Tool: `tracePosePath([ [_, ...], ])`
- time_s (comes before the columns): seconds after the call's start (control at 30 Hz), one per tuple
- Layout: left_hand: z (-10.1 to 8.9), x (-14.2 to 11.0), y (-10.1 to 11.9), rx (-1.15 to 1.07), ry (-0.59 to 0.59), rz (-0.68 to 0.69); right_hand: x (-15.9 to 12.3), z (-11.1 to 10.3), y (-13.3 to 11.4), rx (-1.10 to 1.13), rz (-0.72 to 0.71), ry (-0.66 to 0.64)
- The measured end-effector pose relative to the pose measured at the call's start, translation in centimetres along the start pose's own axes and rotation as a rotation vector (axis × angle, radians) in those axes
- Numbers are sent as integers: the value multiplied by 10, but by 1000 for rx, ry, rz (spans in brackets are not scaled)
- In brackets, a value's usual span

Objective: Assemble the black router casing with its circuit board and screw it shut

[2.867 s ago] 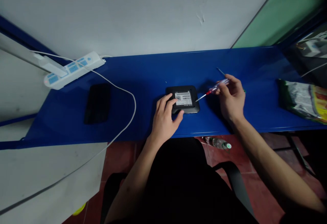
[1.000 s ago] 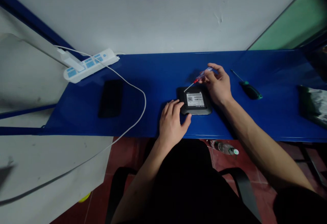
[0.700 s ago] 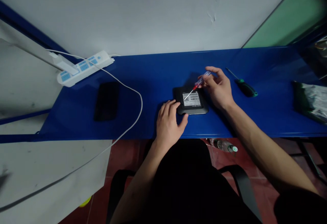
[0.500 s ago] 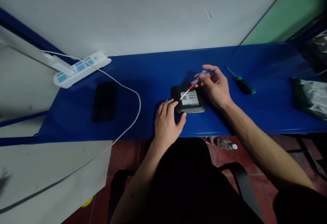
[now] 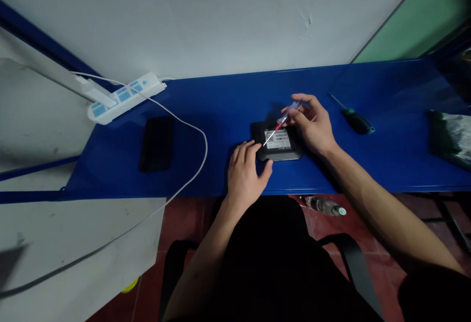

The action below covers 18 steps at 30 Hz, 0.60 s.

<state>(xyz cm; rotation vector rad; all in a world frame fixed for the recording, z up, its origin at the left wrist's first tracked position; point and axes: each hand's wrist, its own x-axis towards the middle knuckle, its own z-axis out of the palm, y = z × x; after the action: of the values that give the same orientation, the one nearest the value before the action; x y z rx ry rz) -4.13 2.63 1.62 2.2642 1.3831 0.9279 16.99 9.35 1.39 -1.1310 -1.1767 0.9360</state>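
A flat black device point(image 5: 283, 156) with a white printed label on its upper side lies on the blue table. My left hand point(image 5: 246, 172) holds its left front corner, with fingertips at the left edge and the thumb at the front edge. Pinched in my right hand point(image 5: 312, 125) is a small screwdriver point(image 5: 281, 120) with a clear purplish handle, red collar and thin metal shaft. The shaft slants down to the left, its tip at the device's left side near the label and my left index finger. Whether the tip sits in a screw is too small to tell.
A green-and-black screwdriver point(image 5: 357, 120) lies to the right, with a shiny plastic packet point(image 5: 452, 138) farther off. On the left are a black phone-like slab point(image 5: 156, 144), a white power strip point(image 5: 127, 97) and a looping white cable point(image 5: 204, 151). A bottle point(image 5: 326, 206) lies on the floor.
The whole view has shifted slightly, so everything appears a little farther right. Both hands, the screwdriver and the device keep nearly the same places relative to each other.
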Motion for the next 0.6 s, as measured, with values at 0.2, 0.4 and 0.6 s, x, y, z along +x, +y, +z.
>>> tracePosePath([
  [0.2,0,0,-1,-10,-1,2,0,0,-1,-32,-16,-7],
  [0.4,0,1,-1,-14,2,6,-1,0,-3,-38,-19,-1],
  [0.6,0,1,0,18,-32,-12,0,1,-3,-42,-29,-13],
])
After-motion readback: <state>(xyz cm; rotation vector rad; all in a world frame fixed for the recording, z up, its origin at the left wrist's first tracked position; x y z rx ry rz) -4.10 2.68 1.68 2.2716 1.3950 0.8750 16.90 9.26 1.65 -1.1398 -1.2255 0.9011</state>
